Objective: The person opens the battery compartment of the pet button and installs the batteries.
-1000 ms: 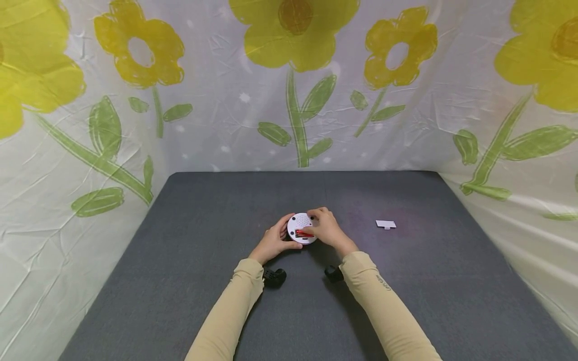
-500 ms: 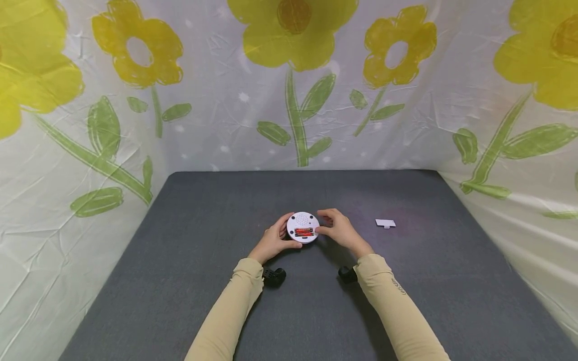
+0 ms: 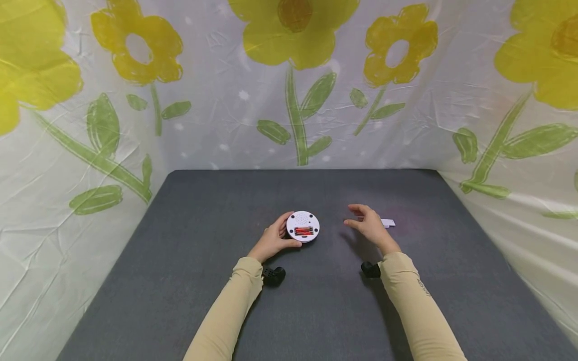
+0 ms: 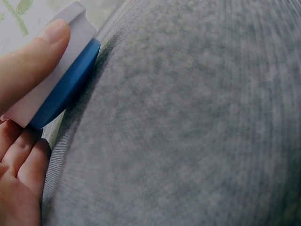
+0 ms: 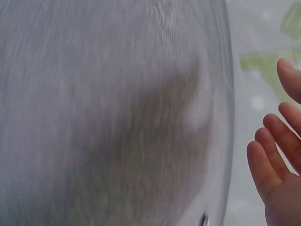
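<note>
My left hand (image 3: 276,237) grips a round white battery-powered device (image 3: 302,219) by its left edge, thumb at the front. The face with speaker holes and dark round feet points up. Red batteries (image 3: 303,231) lie side by side in its uncovered compartment. In the left wrist view the thumb presses the device's white rim (image 4: 79,29), and its other side is blue (image 4: 70,92). My right hand (image 3: 371,225) is in the air to the right of the device, fingers relaxed and holding nothing. Just beyond it lies a white battery cover (image 3: 388,222), partly hidden by the hand.
A dark grey cloth-covered table (image 3: 217,215) lies under everything. A curtain (image 3: 217,100) with yellow flowers hangs along its back and sides. Black wrist-worn pieces (image 3: 273,276) sit beneath both sleeves.
My right hand has let go of the batteries and moved right, away from the device to the battery cover. The left hand keeps the device in place.
</note>
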Motion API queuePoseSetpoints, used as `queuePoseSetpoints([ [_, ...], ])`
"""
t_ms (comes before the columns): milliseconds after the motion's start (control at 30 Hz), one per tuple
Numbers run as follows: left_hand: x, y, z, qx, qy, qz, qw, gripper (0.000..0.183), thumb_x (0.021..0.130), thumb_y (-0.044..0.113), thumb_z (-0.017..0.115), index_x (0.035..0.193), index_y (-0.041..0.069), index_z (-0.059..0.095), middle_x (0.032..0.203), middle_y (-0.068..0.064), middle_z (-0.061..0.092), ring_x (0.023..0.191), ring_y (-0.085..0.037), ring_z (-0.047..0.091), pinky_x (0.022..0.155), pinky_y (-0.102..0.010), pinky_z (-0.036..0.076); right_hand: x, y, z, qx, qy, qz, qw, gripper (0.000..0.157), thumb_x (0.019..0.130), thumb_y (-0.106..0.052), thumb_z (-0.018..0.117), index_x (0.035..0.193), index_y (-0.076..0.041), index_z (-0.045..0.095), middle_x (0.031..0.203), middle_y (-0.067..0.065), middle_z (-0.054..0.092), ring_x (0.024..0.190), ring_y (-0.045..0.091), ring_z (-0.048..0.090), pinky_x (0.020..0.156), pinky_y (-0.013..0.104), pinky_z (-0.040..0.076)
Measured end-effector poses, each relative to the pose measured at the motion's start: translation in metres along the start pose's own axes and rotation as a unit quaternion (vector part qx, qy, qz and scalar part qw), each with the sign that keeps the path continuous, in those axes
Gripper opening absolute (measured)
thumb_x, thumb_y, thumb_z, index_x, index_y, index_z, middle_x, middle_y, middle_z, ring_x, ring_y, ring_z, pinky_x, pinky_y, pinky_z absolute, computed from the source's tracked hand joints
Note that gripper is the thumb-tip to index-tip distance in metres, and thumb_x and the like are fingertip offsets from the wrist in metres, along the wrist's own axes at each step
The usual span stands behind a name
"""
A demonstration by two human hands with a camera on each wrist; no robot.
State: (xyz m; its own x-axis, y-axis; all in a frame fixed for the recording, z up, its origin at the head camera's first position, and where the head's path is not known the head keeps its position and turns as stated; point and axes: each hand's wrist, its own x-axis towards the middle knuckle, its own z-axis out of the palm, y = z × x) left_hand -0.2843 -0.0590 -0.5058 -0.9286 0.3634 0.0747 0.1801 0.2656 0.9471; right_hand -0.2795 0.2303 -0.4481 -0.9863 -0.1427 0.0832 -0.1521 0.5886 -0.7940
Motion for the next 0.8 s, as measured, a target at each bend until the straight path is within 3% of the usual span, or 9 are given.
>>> queuePoseSetpoints([
  [233,0.0,0.001,0.0,0.003,0.0,-0.005,1.0,0.093,0.067,0.017,0.085,0.144,0.014,0.033,0.144,-0.005,0.035,0.128,-0.017,0.036,0.101,-0.031,0.035,-0.006,0.015,-0.014,0.008,0.003,0.027,1.0,0.053,0.086,-0.011,0.067,0.132,0.005,0.045,0.132,0.024,0.044,0.118,0.041,0.042,0.095,0.05,0.038],
  [467,-0.001,0.001,0.0,-0.021,-0.013,0.018,0.9995,0.092,0.07,0.012,0.082,0.145,0.009,0.029,0.146,-0.01,0.031,0.13,-0.022,0.033,0.103,-0.037,0.032,-0.008,0.026,-0.025,-0.01,0.031,0.05,0.998,0.05,0.086,-0.013,0.067,0.129,0.004,0.049,0.129,0.024,0.047,0.118,0.039,0.042,0.096,0.051,0.036],
  [667,-0.002,0.003,0.0,-0.014,-0.007,0.001,0.9999,0.092,0.069,0.015,0.083,0.145,0.012,0.031,0.145,-0.003,0.032,0.129,-0.015,0.035,0.102,-0.029,0.034,-0.01,0.03,-0.035,-0.027,0.04,0.053,0.997,0.048,0.087,-0.012,0.066,0.128,0.006,0.049,0.128,0.026,0.047,0.118,0.04,0.041,0.095,0.053,0.036],
  [800,-0.002,0.002,0.0,-0.013,-0.005,0.003,0.9999,0.092,0.068,0.015,0.084,0.144,0.012,0.031,0.145,-0.003,0.032,0.129,-0.015,0.035,0.102,-0.03,0.034,-0.011,0.033,-0.041,-0.038,0.043,0.055,0.997,0.047,0.087,-0.011,0.066,0.128,0.007,0.049,0.127,0.028,0.047,0.118,0.041,0.041,0.095,0.053,0.036],
])
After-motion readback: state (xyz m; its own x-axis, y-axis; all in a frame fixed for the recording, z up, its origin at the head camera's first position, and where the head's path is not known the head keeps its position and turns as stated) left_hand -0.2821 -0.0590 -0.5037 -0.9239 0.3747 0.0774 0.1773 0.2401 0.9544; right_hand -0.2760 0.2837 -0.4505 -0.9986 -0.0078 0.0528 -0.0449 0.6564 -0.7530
